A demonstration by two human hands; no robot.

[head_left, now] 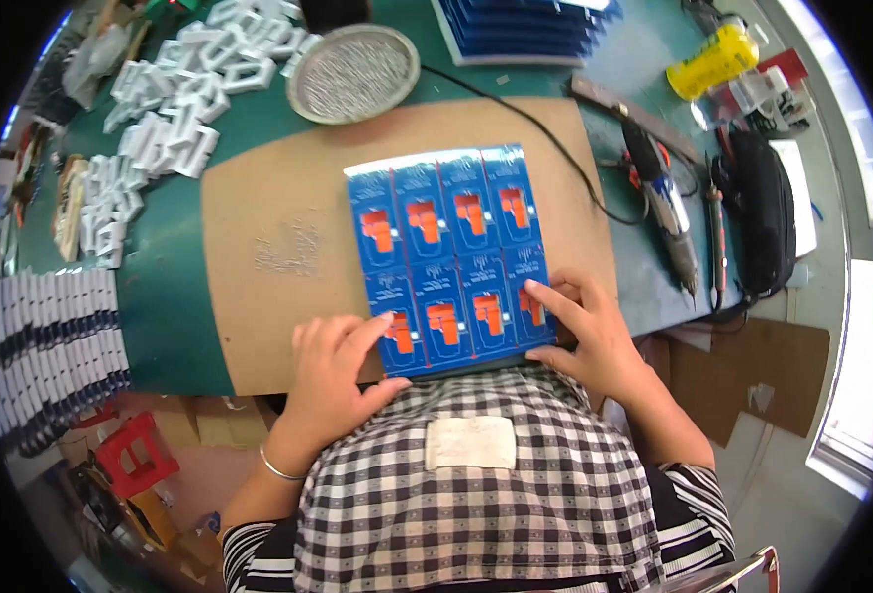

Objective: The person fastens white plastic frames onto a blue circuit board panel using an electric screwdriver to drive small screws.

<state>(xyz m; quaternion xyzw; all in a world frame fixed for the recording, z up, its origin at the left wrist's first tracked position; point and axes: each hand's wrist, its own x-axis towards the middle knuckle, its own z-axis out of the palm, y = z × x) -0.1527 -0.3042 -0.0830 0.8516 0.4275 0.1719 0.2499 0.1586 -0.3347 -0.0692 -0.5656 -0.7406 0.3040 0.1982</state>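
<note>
A blue printed card sheet (446, 259) lies on a brown board in front of me, with several panels that each show an orange shape. My left hand (333, 371) is at its lower left corner, the index fingertip on the sheet's margin and the thumb by the near edge. At the lower right, my right hand (590, 331) presses its index finger on the printed face, while its thumb sits at the near edge. Between them the two hands hold the sheet by its near corners. Whether it is one sheet or a stack, I cannot tell.
Small metal pins (293, 252) lie scattered on the brown board (249, 326). Beyond are a round metal dish (352, 74) of similar pieces, white plastic frames (174, 99) and blue stacked sheets (525, 30). A corded electric screwdriver (666, 203) and a yellow bottle (713, 61) are at right.
</note>
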